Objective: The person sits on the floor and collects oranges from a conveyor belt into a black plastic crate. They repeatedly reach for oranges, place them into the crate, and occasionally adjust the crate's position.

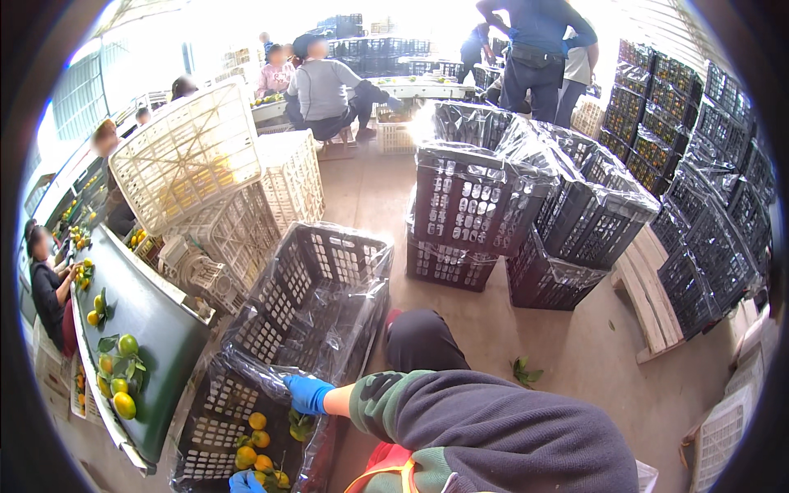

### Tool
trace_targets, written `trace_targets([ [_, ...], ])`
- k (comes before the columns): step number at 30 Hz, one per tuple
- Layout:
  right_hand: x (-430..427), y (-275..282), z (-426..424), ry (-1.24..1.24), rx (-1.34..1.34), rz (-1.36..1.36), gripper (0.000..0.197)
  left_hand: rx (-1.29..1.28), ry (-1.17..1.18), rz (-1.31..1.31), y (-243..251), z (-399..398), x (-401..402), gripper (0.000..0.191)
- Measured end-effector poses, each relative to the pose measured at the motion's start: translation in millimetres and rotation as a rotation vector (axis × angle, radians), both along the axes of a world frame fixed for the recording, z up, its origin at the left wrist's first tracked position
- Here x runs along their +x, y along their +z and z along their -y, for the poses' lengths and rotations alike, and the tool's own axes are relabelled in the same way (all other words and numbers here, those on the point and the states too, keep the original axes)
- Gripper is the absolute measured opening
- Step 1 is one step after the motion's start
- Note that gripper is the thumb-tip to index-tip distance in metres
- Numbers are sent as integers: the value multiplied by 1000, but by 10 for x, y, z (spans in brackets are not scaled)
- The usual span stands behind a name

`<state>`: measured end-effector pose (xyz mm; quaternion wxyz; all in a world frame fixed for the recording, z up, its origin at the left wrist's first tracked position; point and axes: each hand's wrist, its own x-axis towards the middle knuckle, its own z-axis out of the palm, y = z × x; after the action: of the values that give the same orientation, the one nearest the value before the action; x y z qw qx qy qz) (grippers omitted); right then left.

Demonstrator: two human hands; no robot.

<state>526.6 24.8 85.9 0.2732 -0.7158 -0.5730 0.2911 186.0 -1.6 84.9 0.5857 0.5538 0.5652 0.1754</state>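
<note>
My right hand (308, 395), in a blue glove, is at the rim between two black plastic crates, its fingers closed on bunched clear plastic liner (271, 374). The nearer crate (212, 419) holds several orange citrus fruits (246, 456), and one with green leaves (301, 425) lies just below that hand. My left hand (246, 482), also blue-gloved, is partly cut off at the bottom edge beside the fruit; its fingers are mostly hidden. Beyond, the farther lined crate (308, 302) has no fruit showing in it.
On my left runs a green conveyor belt (154, 345) carrying leafy citrus fruits (120, 376). White crates (185, 157) stack behind it. Lined black crates (481, 197) stand ahead; more are piled on a wooden pallet (647, 289) at right. Several people sit or stand farther back.
</note>
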Motion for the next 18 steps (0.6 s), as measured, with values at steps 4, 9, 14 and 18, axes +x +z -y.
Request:
trace_targets([
  [4,12,4,-2,36,-5,6,38,-26,113,29,265,72,140,30],
  [9,-5,-4,1,24,-18,5,39,413,91,-153,471,204,339,22],
  [14,5,-11,-41,21,15,-37,43,1097,-137,-508,482,113,358,17],
  [18,45,-163,-95,11,21,-59,53,916,-31,-477,416,6,290,15],
])
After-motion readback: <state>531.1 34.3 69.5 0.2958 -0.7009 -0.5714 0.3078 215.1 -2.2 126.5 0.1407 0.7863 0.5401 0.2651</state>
